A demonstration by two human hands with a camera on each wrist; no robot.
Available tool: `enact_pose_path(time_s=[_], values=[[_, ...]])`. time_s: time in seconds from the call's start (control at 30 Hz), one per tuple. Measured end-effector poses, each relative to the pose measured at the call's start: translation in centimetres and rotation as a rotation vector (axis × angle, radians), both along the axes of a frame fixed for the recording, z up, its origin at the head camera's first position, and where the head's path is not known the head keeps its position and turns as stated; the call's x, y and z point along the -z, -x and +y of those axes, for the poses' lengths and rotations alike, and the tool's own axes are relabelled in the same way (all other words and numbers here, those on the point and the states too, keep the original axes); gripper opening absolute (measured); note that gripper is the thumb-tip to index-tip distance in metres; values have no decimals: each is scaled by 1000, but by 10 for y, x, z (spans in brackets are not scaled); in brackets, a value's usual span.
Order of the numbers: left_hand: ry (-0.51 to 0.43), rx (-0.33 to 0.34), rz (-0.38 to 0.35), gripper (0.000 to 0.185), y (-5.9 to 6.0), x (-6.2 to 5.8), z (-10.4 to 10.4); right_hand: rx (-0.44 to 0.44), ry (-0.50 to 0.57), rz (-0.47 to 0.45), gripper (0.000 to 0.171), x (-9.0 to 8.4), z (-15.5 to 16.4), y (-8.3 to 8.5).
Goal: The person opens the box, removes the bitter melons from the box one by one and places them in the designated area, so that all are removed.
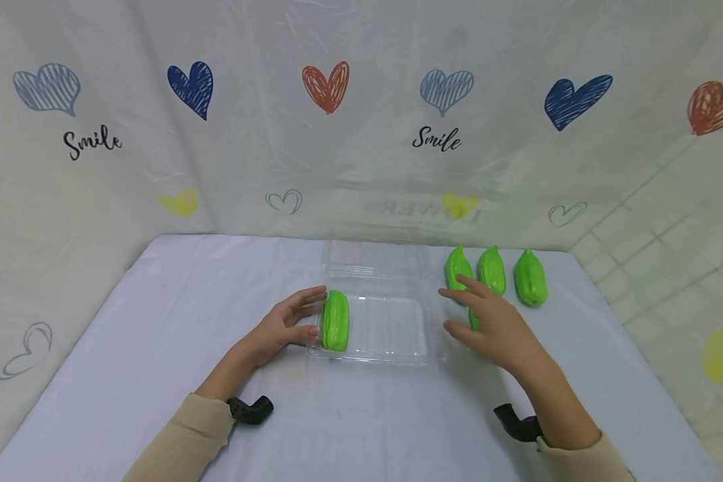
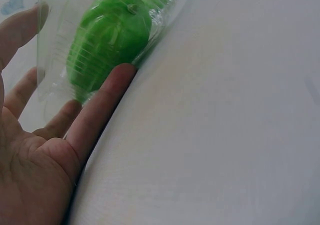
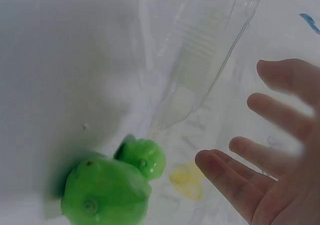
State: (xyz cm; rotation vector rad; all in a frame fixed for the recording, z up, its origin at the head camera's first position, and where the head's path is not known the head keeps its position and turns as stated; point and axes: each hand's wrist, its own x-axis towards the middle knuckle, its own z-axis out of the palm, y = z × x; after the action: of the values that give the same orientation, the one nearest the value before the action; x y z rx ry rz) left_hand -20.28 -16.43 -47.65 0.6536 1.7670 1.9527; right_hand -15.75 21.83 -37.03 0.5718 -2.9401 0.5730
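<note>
A clear plastic clamshell box (image 1: 391,328) lies on the table with its lid (image 1: 375,258) folded back. One green ridged fruit (image 1: 335,320) sits lengthwise at the left end of the box. My left hand (image 1: 283,326) touches the box's left side, its thumb and fingers extended; the left wrist view shows the thumb against the plastic beside the green fruit (image 2: 110,40). My right hand (image 1: 488,325) is held between the box and the loose green fruits, fingers spread and holding nothing. One fruit (image 1: 473,320) is mostly hidden behind that hand.
Beyond my right hand, more green fruits stand in a row: one on the left (image 1: 456,264), one in the middle (image 1: 492,270) and one on the right (image 1: 530,278). A white cloth (image 1: 361,422) covers the table. A heart-printed curtain (image 1: 361,154) hangs along its back.
</note>
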Motion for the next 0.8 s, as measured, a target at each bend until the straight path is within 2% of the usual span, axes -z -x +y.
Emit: enact_pose_path(time_s=[0.53, 0.8], values=[[19, -9, -2, 73, 0, 1, 0, -66, -12, 54, 49, 0, -28, 6], [12, -3, 18, 73, 0, -1, 0, -81, -5, 48, 49, 1, -41, 6]])
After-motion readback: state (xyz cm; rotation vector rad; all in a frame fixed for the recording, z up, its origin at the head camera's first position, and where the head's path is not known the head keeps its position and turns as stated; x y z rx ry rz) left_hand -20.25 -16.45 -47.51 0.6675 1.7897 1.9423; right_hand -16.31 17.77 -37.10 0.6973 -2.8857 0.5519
